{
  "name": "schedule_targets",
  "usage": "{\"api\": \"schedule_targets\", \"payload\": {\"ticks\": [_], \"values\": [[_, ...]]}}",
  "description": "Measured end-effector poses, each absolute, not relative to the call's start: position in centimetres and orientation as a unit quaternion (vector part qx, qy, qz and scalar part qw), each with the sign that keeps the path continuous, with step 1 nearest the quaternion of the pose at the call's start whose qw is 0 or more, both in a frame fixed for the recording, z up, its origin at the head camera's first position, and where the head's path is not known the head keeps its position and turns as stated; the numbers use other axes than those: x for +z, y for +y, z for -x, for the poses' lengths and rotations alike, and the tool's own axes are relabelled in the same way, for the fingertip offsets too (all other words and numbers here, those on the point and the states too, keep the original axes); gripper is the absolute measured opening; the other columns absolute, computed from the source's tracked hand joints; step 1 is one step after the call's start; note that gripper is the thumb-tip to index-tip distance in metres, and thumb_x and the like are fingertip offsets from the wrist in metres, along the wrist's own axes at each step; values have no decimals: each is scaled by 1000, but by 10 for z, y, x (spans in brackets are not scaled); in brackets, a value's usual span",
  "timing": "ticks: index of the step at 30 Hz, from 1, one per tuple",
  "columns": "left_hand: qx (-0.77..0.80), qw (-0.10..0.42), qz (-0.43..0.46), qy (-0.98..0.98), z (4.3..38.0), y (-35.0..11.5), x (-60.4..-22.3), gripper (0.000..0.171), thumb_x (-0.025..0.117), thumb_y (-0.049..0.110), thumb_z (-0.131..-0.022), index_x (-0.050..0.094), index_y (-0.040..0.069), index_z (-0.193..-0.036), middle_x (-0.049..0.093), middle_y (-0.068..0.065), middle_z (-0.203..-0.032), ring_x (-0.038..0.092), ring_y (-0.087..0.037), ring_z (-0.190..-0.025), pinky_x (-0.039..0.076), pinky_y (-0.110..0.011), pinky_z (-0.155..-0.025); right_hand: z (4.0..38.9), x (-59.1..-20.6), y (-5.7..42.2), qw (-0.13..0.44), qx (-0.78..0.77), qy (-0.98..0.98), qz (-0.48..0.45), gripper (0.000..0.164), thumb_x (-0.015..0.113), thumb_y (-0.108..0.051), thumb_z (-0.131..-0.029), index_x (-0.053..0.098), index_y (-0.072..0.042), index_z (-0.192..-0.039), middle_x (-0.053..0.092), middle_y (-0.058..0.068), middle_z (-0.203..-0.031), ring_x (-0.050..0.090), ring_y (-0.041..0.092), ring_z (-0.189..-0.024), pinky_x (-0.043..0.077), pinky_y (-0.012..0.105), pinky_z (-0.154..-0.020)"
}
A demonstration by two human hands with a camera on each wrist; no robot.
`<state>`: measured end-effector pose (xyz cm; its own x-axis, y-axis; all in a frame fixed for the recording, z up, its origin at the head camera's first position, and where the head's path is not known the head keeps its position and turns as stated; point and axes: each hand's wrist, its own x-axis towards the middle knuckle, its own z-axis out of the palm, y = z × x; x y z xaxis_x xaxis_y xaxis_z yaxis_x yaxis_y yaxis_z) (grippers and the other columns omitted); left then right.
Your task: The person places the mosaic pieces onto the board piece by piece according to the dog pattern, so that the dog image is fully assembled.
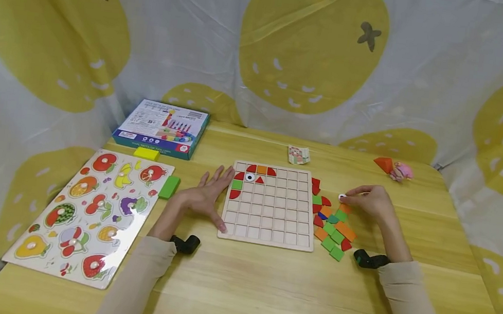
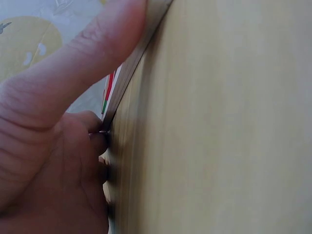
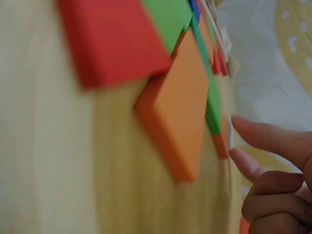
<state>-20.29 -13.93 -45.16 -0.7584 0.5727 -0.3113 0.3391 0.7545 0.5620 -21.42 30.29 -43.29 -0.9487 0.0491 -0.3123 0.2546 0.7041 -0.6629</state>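
Right hand (image 1: pixel 373 201) pinches eye piece (image 1: pixel 342 196); loose tiles (image 1: pixel 337 237) beside grip, grid board (image 1: pixel 280 208) beyond them to left. Slight hold — piece could slip into pile. Left hand (image 1: pixel 204 193), fingers spread, touches board edge; push might jolt seated tiles (image 1: pixel 261 169).

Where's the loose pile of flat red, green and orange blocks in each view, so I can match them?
Head: pile of flat red, green and orange blocks, right of the pale wooden grid board.
Left wrist: not visible.
Right wrist: the pile fills upper centre.
Shared landmark: pale cloth printed with yellow fruit; background in head, upper left in left wrist, right in right wrist.
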Motion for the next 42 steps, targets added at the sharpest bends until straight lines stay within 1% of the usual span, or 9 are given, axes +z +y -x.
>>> {"api": "schedule_targets", "payload": {"ticks": [2, 5, 10, 18, 23, 26, 30, 35, 42], "values": [[246, 239, -250, 905, 202, -140, -451, 147, 89, 54, -54, -10, 12, -155, -18, -5, -163, -22, -29, -149, -15, -56, -119, 212, -435, 308, 149, -377, 908, -105, 51, 79, -43, -76, 70, -2, -106, 62, 2, -94, 47, 20, -90, 38, 27, -72], [249, 237, -251, 905, 201, -140, -451, 147, 89, 54, -55, -10, 11, -155, -17, -6, -163, -21, -30, -149, -14, -57, -119, 213, -436, 309, 155, -387, 902, -109, 55, 79, -44, -76, 69, 0, -107, 63, 5, -101, 46, 22, -97, 38, 28, -76], [248, 236, -255, 905, 202, -141, -451, 146, 89, 53, -55, -9, 10, -155, -16, -7, -163, -21, -31, -149, -14, -58, -119, 218, -437, 302, 146, -385, 907, -91, 49, 79, -37, -79, 68, 0, -110, 64, -2, -89, 45, 20, -88, 36, 26, -71], [244, 239, -256, 904, 203, -141, -453, 146, 88, 55, -55, -10, 11, -155, -18, -5, -163, -22, -30, -149, -15, -57, -119, 226, -438, 285, 151, -388, 907, -60, 41, 78, -28, -81, 69, -3, -113, 62, -3, -78, 47, 18, -74, 38, 25, -64], [245, 242, -254, 904, 202, -141, -453, 147, 88, 55, -55, -10, 11, -155, -19, -4, -163, -23, -29, -149, -15, -56, -119, 229, -440, 282, 163, -397, 901, -65, 43, 79, -27, -80, 68, -3, -114, 63, -6, -71, 50, 14, -68, 40, 24, -61], [245, 240, -252, 905, 202, -141, -453, 146, 88, 55, -55, -10, 12, -155, -19, -3, -163, -23, -28, -149, -15, -56, -119, 229, -440, 281, 157, -395, 903, -55, 42, 79, -27, -80, 68, -2, -112, 55, -6, -65, 45, 14, -62, 36, 25, -57], [245, 238, -251, 906, 201, -143, -453, 146, 88, 55, -55, -10, 12, -155, -19, -3, -163, -22, -28, -149, -15, -55, -119, 230, -436, 273, 130, -405, 905, -8, 33, 76, -24, -84, 69, -3, -108, 38, -5, -56, 35, 13, -50, 29, 26, -48], [242, 239, -247, 907, 201, -146, -453, 147, 88, 55, -56, -12, 12, -155, -20, -4, -162, -23, -28, -149, -15, -55, -119, 234, -430, 234, 127, -451, 882, 39, 27, 75, -23, -84, 71, -8, -106, 33, -4, -53, 30, 12, -43, 27, 27, -42], [239, 233, -257, 907, 203, -142, -454, 147, 87, 57, -54, -9, 12, -155, -18, -4, -163, -22, -29, -149, -14, -57, -119, 245, -439, 165, 155, -468, 868, 64, 24, 80, -21, -79, 74, -11, -100, 31, -4, -54, 27, 13, -50, 29, 27, -51]]}}
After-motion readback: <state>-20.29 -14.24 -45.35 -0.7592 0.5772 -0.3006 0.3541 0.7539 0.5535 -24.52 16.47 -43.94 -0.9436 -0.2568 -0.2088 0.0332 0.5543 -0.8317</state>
